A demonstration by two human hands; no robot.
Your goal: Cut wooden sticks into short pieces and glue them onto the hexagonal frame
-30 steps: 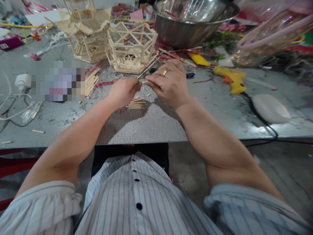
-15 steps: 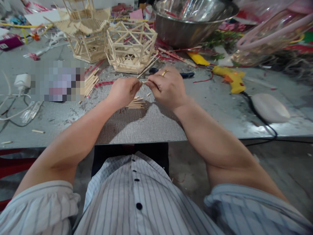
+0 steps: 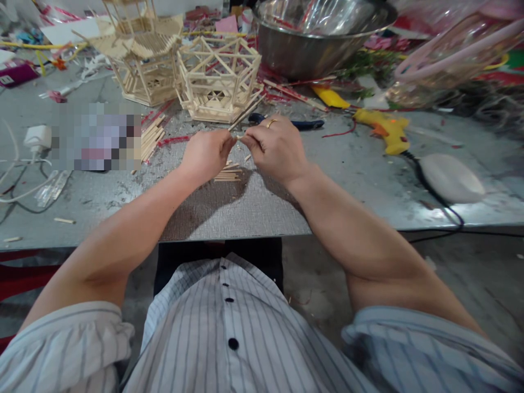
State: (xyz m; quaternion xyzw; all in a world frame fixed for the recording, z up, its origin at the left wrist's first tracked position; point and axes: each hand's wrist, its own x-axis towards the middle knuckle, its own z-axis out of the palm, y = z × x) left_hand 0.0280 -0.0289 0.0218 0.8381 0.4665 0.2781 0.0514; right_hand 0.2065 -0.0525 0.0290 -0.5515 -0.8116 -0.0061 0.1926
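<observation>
My left hand point(image 3: 207, 153) and my right hand point(image 3: 276, 146) meet fingertip to fingertip above the table. A small pale wooden stick point(image 3: 239, 138) is pinched between them, mostly hidden by the fingers. Beneath my hands lies a small pile of short cut sticks point(image 3: 228, 173). Just beyond stands an open wooden stick frame point(image 3: 219, 76) with crossed sides. Left of it is a taller stick model point(image 3: 147, 68) with tiered roofs. Dark-handled pliers point(image 3: 307, 125) rest behind my right hand. Longer loose sticks point(image 3: 152, 136) lie to the left of my left hand.
A yellow glue gun point(image 3: 387, 130) lies at the right, its black cord running past a pale oval object point(image 3: 452, 177). A large metal bowl point(image 3: 303, 52) stands at the back. On the left are a white charger point(image 3: 38, 137) with cables and a blurred-out item point(image 3: 100, 136).
My right hand has shifted slightly left, closer to my left hand. Both hands keep their pinch on the small stick.
</observation>
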